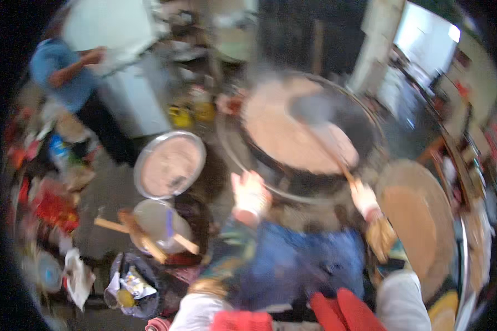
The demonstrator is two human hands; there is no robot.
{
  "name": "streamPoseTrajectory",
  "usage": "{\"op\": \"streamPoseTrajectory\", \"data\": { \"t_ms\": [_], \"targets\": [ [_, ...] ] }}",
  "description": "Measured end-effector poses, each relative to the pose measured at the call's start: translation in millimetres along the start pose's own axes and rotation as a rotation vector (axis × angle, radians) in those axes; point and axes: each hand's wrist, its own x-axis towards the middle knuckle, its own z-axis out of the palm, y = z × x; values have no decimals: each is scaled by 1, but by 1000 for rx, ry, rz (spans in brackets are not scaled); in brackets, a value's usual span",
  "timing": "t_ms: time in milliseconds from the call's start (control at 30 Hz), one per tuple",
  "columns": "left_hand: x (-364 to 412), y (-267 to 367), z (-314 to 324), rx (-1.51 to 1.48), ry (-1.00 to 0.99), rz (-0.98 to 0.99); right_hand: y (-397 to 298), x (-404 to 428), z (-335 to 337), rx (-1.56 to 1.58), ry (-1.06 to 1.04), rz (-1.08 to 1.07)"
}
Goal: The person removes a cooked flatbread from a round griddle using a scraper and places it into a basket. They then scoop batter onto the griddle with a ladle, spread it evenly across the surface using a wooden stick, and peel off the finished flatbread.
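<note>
Before me a large round dark pan (285, 167) holds a pinkish-beige mass (273, 128), with faint steam over it. My right hand (362, 196) grips the wooden handle (325, 147) of a long stirring tool. The tool's greyish head (312, 108) lies over the mass and is too blurred to name more exactly. My left hand (250, 192) is by the near left rim of the pan, thumb apart from the fingers, with nothing visible in it. Whether it touches the rim I cannot tell. Both hands look pale, perhaps gloved.
Left of the pan stands a metal basin (170, 165) of similar mass, above a pale bucket (161, 225) with wooden sticks across it. A round tray (414, 223) lies right. A lined bin (132, 285) is lower left. A person in blue (64, 74) stands upper left.
</note>
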Motion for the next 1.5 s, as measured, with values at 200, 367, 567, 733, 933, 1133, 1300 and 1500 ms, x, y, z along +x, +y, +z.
{"op": "streamPoseTrajectory", "data": {
  "t_ms": [200, 367, 567, 733, 933, 1133, 1300, 1500],
  "targets": [
    [1, -42, 42, 172, 12, -27, -48, 29, -54, 221, -84, 199],
    [5, -40, 29, 200, -45, -61, -26, -10, -40, 236, -174, 364],
    [-30, 33, -2, -57, -81, 137, -42, 1, -39, 125, -101, 276],
    [-62, 65, 44, 13, 69, 157, -52, 19, -36, 93, -13, 262],
    [-51, 56, 43, 54, 125, 195, -17, 17, -25, -98, -29, 188],
    [-54, 27, 40, 124, 87, 123, -83, -7, -51, 123, -177, 57],
    [-34, 16, 36, 169, 69, 122, -30, 30, -43, 100, -9, 285],
    [-10, 25, 35, 30, 139, 149, -23, 3, -47, -198, 5, 487]
  ]
}}
